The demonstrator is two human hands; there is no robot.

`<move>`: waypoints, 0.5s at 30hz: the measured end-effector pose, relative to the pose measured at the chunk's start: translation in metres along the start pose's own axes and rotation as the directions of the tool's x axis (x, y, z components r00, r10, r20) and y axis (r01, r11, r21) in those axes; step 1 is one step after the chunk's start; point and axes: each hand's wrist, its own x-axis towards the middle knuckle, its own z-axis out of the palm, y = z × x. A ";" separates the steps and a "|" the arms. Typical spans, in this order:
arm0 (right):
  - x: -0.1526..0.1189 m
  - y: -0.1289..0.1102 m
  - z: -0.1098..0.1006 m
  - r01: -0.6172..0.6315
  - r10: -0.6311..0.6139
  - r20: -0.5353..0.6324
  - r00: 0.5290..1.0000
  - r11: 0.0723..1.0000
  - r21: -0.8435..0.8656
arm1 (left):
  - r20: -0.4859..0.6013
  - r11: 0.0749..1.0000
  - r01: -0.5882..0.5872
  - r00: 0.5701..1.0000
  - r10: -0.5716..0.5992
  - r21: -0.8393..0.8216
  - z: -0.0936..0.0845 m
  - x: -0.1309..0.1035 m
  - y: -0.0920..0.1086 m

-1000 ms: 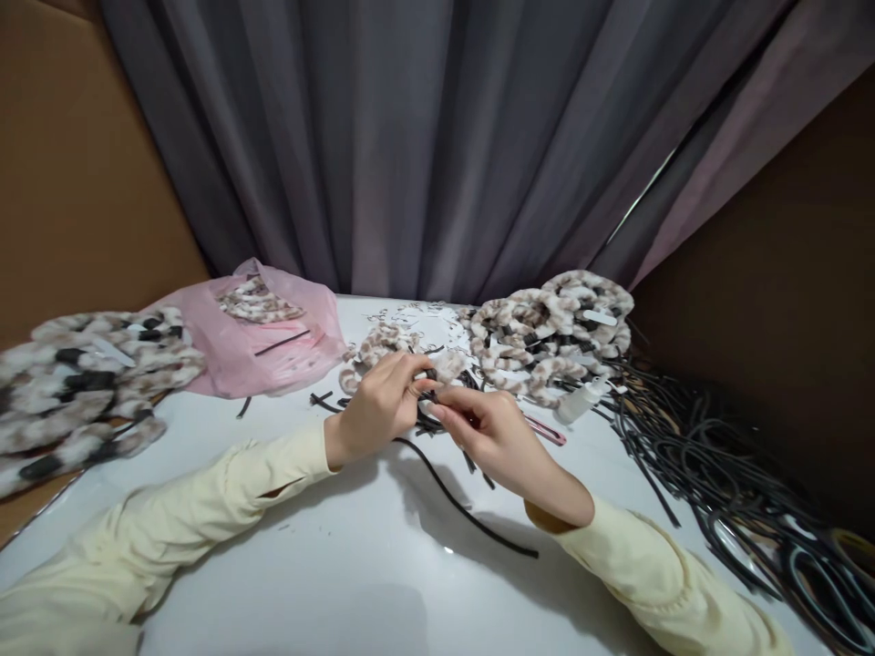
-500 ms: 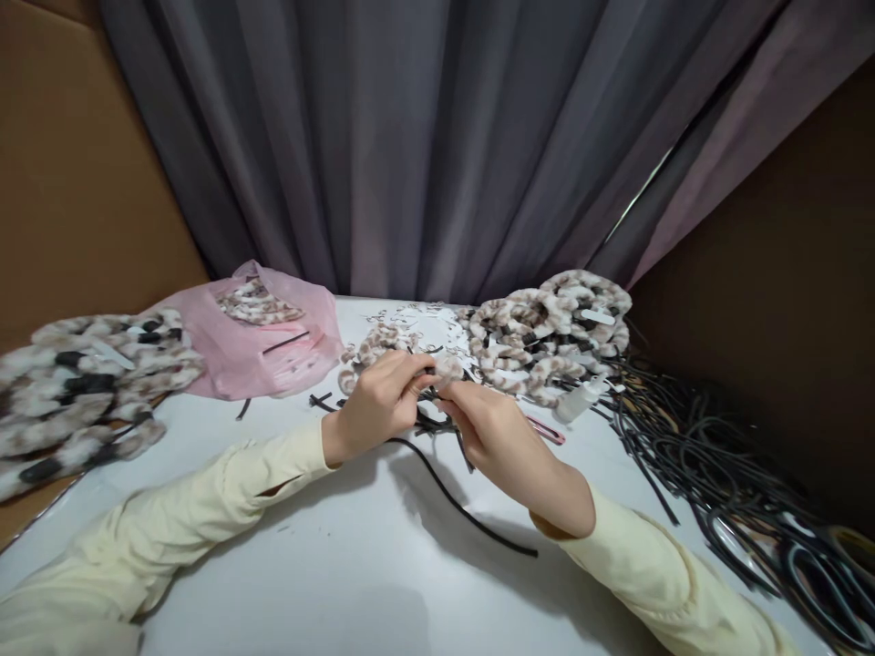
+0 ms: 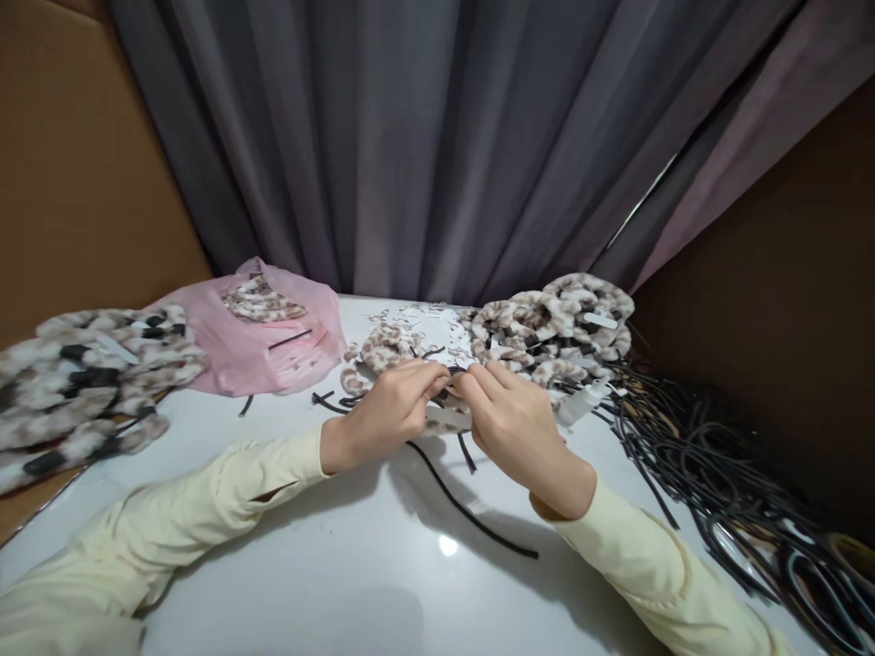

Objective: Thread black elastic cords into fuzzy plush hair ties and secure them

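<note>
Head view: left hand (image 3: 386,408) and right hand (image 3: 519,426) pinch a half-hidden dark piece (image 3: 456,370) above the table (image 3: 273,565), seemingly unfinished; furry loops (image 3: 581,293) sit heaped beyond, apparently done, while black cords (image 3: 707,451) lie loose.

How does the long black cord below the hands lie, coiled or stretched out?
Stretched out where visible: the long black cord makes one gentle, loop-free curve over the white table, beginning near the left hand.

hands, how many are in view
2: the left hand, in front of the small fluffy pile, and the right hand, just left of the white bottle. Neither hand is hidden, though some fingertips are.
</note>
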 end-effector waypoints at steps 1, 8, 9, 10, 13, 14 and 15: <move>0.000 0.001 0.002 -0.009 0.009 -0.010 1.000 1.000 0.008 | 0.001 0.999 0.039 0.999 -0.039 -0.021 0.000 0.000 0.003; -0.002 0.008 0.013 -0.129 0.127 0.027 0.992 0.942 0.311 | 0.013 0.999 0.035 0.999 -0.034 -0.032 -0.002 -0.002 0.009; -0.002 0.009 0.014 -0.137 0.132 0.038 0.990 0.922 0.361 | 0.017 1.000 -0.002 1.000 0.002 -0.020 -0.002 -0.003 0.008; -0.002 0.010 0.015 -0.140 0.130 0.052 0.990 0.901 0.411 | 0.020 0.999 -0.040 0.999 0.040 -0.007 -0.001 -0.003 0.008; -0.002 0.012 0.018 -0.130 0.093 0.095 0.991 0.827 0.546 | 0.010 0.980 -0.198 0.980 0.198 0.032 0.001 -0.006 0.004; -0.002 0.013 0.018 -0.124 0.079 0.102 0.992 0.802 0.584 | -0.001 0.965 -0.259 0.966 0.259 0.052 0.001 -0.006 0.003; -0.002 0.014 0.019 -0.115 0.066 0.102 0.993 0.777 0.618 | -0.015 0.945 -0.317 0.947 0.319 0.079 0.002 -0.007 0.002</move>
